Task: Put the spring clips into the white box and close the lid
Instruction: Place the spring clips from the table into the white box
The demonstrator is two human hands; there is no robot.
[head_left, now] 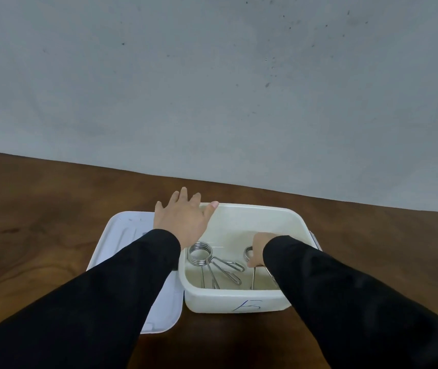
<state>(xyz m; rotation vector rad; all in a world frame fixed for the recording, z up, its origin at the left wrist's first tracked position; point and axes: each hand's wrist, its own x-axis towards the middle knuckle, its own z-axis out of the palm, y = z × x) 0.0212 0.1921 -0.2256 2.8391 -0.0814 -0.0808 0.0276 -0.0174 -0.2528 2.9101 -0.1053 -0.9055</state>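
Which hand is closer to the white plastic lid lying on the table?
Left. The left hand hovers open over the flat white plastic lid's far edge; the right hand is inside the white box.

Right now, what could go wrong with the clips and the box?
The right hand is down inside the white box with a spring clip, so the metal could pinch a finger. The left hand rests on the far left corner of the box and might tip or slide it. The lid lies beside the box under the left sleeve, which could drag it.
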